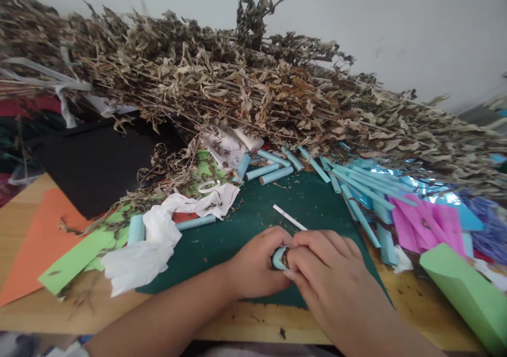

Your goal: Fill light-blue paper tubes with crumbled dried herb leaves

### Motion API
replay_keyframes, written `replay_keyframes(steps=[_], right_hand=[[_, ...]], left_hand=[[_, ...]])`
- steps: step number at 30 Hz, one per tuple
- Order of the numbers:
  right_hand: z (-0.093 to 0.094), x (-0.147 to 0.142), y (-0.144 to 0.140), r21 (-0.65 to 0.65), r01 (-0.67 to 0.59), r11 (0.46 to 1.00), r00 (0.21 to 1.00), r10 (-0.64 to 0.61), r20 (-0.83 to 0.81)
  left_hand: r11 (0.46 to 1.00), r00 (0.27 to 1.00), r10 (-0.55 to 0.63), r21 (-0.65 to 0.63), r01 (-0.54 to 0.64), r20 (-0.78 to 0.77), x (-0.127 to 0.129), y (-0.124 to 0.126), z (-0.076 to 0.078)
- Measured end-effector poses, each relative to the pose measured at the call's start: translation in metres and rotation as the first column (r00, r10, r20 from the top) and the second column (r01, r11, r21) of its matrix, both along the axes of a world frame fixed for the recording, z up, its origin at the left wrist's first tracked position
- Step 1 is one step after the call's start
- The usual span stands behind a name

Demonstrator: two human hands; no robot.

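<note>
- My left hand (255, 264) and my right hand (325, 270) meet low on the dark green mat (253, 225), both closed around one small light-blue paper roll (278, 258); only its end shows between my fingers.
- Something dark sits at the mouth of the roll, just under my right thumb. It may be dried leaf, but I cannot tell for sure.
- A thin white strip (289, 217) lies on the mat just beyond my knuckles, apart from both hands.
- Finished blue rolls (269, 172) lie further back, at the foot of the big pile of dried branches (237, 82); crumpled white paper (158, 235) is to my left.
- Risk, as I judge it: the paper would likely spring open if either hand slackens, since nothing visibly fastens it.
- If I squeeze too hard, the tube could flatten or crease.
- Crumbs are scattered over the mat; they could get caught in the wrap or spill from the open end if I tilt it.
- The strip is light and could be brushed off by my wrist.
</note>
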State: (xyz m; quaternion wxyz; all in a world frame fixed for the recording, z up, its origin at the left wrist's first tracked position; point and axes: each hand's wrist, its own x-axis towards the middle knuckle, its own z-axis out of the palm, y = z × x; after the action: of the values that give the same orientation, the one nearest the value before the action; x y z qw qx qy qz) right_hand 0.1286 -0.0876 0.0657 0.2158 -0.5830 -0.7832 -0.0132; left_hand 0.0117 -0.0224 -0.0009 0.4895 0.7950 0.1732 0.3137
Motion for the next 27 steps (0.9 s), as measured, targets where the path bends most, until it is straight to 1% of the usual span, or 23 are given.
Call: replay_keyframes(steps=[2, 3, 6, 8, 13, 17, 20, 23, 25, 27], right_hand=[[0.0, 0.0, 0.001, 0.012, 0.002, 1.0, 1.0, -0.001, -0.009], [0.0, -0.001, 0.001, 0.019, 0.005, 1.0, 1.0, -0.005, -0.015], [-0.002, -0.002, 0.001, 0.028, 0.024, 0.999, 0.999, -0.023, -0.034], [-0.004, -0.003, 0.001, 0.038, 0.037, 0.999, 0.998, -0.035, -0.043], [-0.007, -0.002, -0.001, 0.098, 0.063, 0.993, 0.997, -0.057, -0.056], [-0.008, 0.0, -0.001, 0.102, 0.039, 0.994, 0.999, -0.035, -0.033], [-0.007, 0.003, 0.0, 0.093, 0.033, 0.995, 0.999, -0.031, -0.024], [-0.005, 0.007, 0.001, 0.067, 0.016, 0.998, 0.997, -0.011, -0.071], [-0.004, 0.01, 0.002, 0.033, 0.005, 0.999, 0.993, -0.001, -0.114], [-0.005, 0.011, 0.004, -0.006, -0.002, 1.0, 0.991, 0.001, -0.132]], left_hand=[[0.999, 0.998, -0.02, -0.047, 0.018, -0.055, -0.002, 0.002, 0.0], [0.999, 0.997, -0.023, -0.04, 0.02, -0.074, -0.003, 0.002, 0.0], [0.998, 0.997, -0.03, 0.053, 0.034, -0.074, -0.004, 0.002, -0.002], [0.996, 0.998, -0.028, 0.085, 0.033, -0.065, -0.003, 0.001, -0.003], [0.998, 0.998, 0.032, 0.053, -0.029, -0.06, -0.001, -0.001, -0.004], [0.998, 0.998, 0.051, 0.032, -0.049, -0.033, 0.0, -0.003, -0.005], [1.0, 1.0, 0.028, -0.013, -0.028, 0.005, 0.0, -0.004, -0.003], [0.998, 0.999, -0.02, -0.055, 0.022, 0.05, 0.0, -0.004, -0.002], [0.998, 0.998, -0.023, -0.057, 0.027, 0.066, 0.0, -0.005, -0.003], [0.999, 0.998, -0.004, -0.043, 0.007, 0.066, 0.0, -0.006, -0.004]])
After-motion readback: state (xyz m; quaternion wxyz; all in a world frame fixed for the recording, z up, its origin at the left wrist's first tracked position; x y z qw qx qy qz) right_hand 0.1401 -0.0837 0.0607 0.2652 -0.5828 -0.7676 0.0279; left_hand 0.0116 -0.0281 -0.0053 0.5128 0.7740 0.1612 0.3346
